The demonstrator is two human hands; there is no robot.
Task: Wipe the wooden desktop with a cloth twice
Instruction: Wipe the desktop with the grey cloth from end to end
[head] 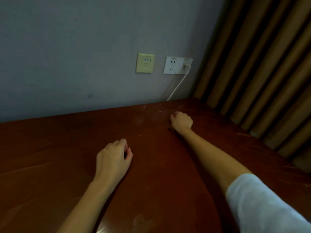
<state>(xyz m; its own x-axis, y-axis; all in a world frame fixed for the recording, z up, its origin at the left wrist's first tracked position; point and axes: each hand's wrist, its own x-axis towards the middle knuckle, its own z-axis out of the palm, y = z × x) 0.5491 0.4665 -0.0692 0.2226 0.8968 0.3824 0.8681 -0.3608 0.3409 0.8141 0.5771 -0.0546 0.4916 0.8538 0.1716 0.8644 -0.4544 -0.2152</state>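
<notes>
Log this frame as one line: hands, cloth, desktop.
left hand: loosely curled, empty, on wooden desktop | right hand: curled, near far right corner by curtain | cloth: not visible

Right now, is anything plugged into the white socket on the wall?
Yes, a white plug sits in the white socket, and its white cord runs down toward the back of the desktop.
</notes>
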